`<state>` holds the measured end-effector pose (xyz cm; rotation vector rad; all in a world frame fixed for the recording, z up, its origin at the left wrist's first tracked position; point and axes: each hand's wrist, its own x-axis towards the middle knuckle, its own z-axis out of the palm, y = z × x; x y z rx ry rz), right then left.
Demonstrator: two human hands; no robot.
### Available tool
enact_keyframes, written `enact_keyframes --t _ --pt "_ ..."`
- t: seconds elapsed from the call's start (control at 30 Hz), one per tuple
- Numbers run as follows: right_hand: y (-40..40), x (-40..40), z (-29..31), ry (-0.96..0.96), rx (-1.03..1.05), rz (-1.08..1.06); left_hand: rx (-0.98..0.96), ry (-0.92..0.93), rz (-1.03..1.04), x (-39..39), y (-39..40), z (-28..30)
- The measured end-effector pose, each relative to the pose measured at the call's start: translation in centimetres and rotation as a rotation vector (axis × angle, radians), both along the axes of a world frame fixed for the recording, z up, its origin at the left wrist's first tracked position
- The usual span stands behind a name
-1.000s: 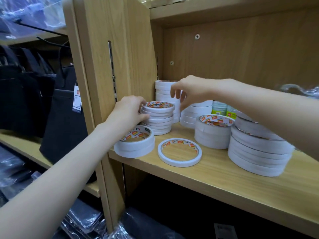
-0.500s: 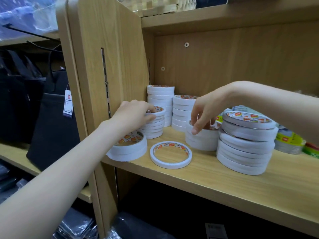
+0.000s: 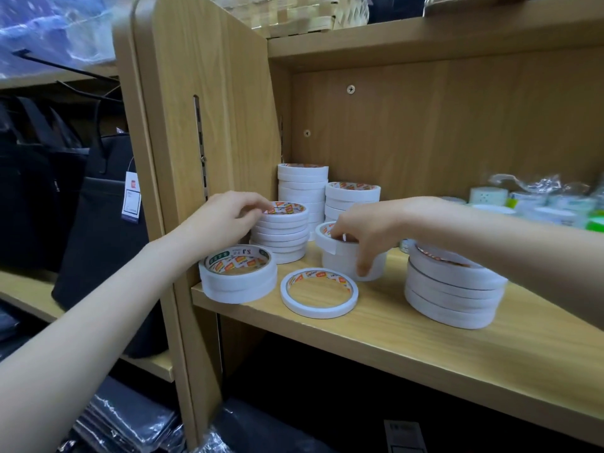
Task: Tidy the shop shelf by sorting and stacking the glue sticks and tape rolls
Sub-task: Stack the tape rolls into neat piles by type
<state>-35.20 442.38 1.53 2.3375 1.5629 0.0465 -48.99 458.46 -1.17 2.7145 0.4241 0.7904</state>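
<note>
White tape rolls stand in stacks on the wooden shelf. My left hand grips the top of a stack of thin rolls near the shelf's left wall. My right hand grips the top roll of a short middle stack, fingers inside its core and thumb down its side. A pair of wider rolls sits at the front left corner. One thin roll lies flat alone at the front. Two taller stacks stand at the back, and a wide stack at the right.
Plastic-wrapped green and white goods crowd the back right of the shelf. The upright side panel borders the left. Dark bags with a price tag hang on the neighbouring shelf at left. A woven basket sits on the board above.
My right hand came down from the back stacks onto the short middle stack and now grips its top roll. My left hand stayed on the thin-roll stack. The camera moved closer.
</note>
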Motion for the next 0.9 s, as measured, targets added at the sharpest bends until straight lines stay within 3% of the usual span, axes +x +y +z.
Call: enact_keyframes --t 0.13,0.43,0.53,0.7,0.77,0.9 --pt "0.0 0.1 0.2 -0.001 0.021 -0.010 0.042 0.024 0.017 -0.1 0.1 0.1" --pt "-2.4 2.2 7.1 0.232 0.552 0.107 0.020 -0.069 -0.024 1.7 0.4 0.4" --pt "-1.4 2.7 8.4 0.213 0.634 0.101 0.026 -0.066 -0.018 2.5 0.5 0.6" --pt "-1.4 3.1 9.5 0.364 0.756 0.153 0.069 -0.104 -0.027 3.6 0.6 1.6" --pt "-1.3 3.4 10.1 0.258 0.745 0.171 0.076 -0.096 -0.023 4.2 0.7 1.9" --pt "0.3 5.1 8.2 -0.178 0.509 0.073 0.058 -0.064 -0.010 5.9 0.9 1.8"
